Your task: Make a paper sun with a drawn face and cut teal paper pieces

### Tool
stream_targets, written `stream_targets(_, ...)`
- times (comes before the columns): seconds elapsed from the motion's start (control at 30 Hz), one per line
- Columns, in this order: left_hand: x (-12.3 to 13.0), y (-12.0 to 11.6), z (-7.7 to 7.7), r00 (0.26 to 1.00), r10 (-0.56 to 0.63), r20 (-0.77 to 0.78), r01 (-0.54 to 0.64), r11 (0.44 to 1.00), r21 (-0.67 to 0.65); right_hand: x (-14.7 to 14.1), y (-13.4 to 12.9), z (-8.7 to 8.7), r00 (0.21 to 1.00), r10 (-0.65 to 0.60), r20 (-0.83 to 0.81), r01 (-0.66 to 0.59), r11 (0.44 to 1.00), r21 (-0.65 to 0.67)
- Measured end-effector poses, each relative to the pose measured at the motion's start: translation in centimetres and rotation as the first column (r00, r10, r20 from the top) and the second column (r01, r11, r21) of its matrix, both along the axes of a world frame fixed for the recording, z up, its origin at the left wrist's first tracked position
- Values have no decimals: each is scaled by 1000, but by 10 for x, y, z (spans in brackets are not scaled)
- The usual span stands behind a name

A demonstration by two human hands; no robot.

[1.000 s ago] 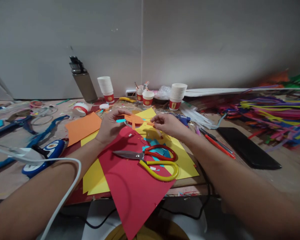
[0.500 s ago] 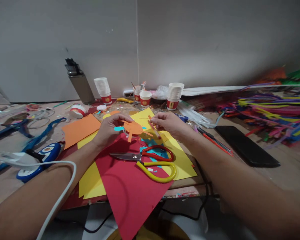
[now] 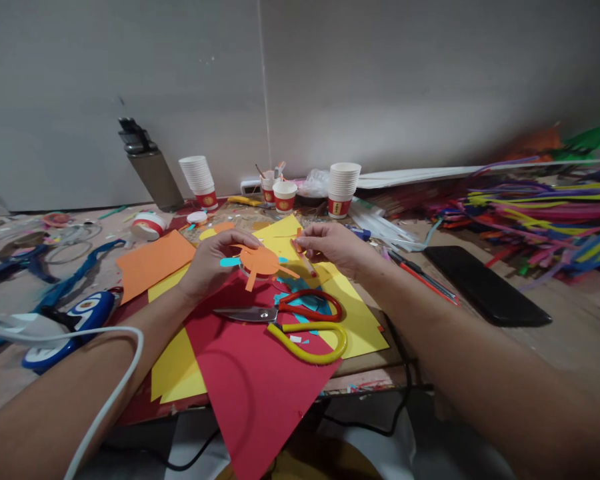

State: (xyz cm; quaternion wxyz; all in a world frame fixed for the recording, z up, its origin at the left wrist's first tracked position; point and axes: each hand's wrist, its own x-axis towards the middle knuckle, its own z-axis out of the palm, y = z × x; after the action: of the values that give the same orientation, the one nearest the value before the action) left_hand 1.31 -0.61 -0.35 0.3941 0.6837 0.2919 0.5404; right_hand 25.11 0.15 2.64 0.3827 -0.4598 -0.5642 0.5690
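My left hand (image 3: 220,257) is closed on an orange paper cutout (image 3: 259,261), a round piece with narrow strips sticking out around it. Blue paper tabs (image 3: 229,263) show at its sides, and a white rim shows beneath. To the right, my right hand (image 3: 330,245) pinches a small orange paper strip (image 3: 299,235) between thumb and fingers. Just below those fingertips a slim pencil-like stick (image 3: 308,263) lies over yellow paper (image 3: 357,327). Scissors (image 3: 285,317) with one red and one yellow handle rest nearer me on red paper (image 3: 265,393), apart from both hands.
Stacked paper cups (image 3: 343,190) and a second cup stack (image 3: 199,181) stand at the back, near a grey-brown bottle (image 3: 154,175). A black phone (image 3: 485,283) and colourful pipe cleaners (image 3: 535,220) lie right. A white cable (image 3: 125,387) crosses my left forearm.
The orange cutout has tipped a little, and its strips point slightly differently. The right hand keeps its pinch on the orange strip. The whole view has shifted slightly.
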Motion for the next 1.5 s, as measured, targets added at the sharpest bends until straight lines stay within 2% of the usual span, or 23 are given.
stream_targets(0.37,0,-2,-1,999,-21,-31,22,999,31,0,-4,4,999,40,-5,-40,999,-26)
stream_targets(0.57,-1,-2,0,999,10,-43,-10,1000,7,0,-4,2,997,81,-14,-81,996,23)
stream_targets(0.8,-1,-3,4,998,-47,-31,47,999,2,-6,-10,8,986,96,140,-114,985,127)
stream_targets(0.97,0,-6,5,997,-45,-65,45,999,4,-5,-16,13,954,177,240,-219,963,159)
stream_targets(1.13,1,-6,4,994,-72,-79,72,997,0,-4,-15,11,920,202,335,-272,946,175)
stream_targets(1.23,0,-6,4,994,-77,-78,77,997,6,-6,-15,9,929,205,308,-259,955,143)
stream_targets(1.4,0,-7,3,994,-72,-84,71,997,-16,-7,-14,9,971,104,217,-145,973,182)
stream_targets(1.5,0,-7,3,995,-63,-82,61,998,-28,-5,-12,9,973,114,200,-149,975,168)
